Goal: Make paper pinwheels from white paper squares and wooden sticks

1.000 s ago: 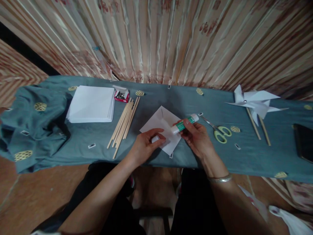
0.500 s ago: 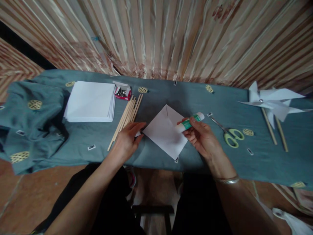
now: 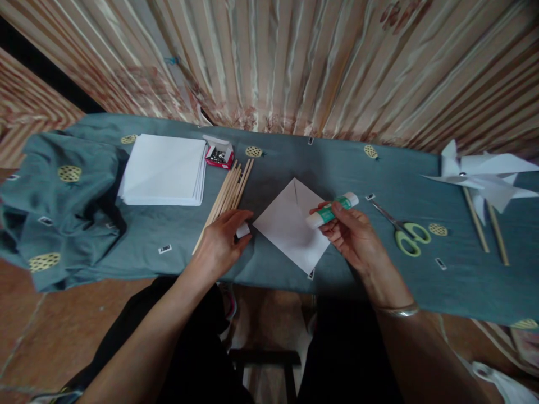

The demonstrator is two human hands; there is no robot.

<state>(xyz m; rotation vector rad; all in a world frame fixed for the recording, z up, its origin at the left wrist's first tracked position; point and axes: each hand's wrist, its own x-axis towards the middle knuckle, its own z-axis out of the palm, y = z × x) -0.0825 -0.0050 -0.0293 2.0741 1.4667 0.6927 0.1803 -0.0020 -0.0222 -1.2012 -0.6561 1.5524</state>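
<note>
Fingers of the right hand are curled firmly round a white cylindrical glue stick with a green label, held over the right-hand corner of a white square sheet of paper; whether its lower end touches the sheet I cannot tell. The label's lettering is too small to read and partly covered by the thumb. Fingertips and thumb of the left hand stand slightly apart, pinching a small white cap, half hidden. That hand also hides the near ends of most of the pale round wooden sticks. Black-and-white printed tags on the grey-green pineapple-patterned cloth are illegible, as is any printing on the small red-and-white cardboard box of metal pieces. White paper pinwheels on wooden sticks overlap, cut off by the right edge; green-handled metal scissors lie near the right hand.
</note>
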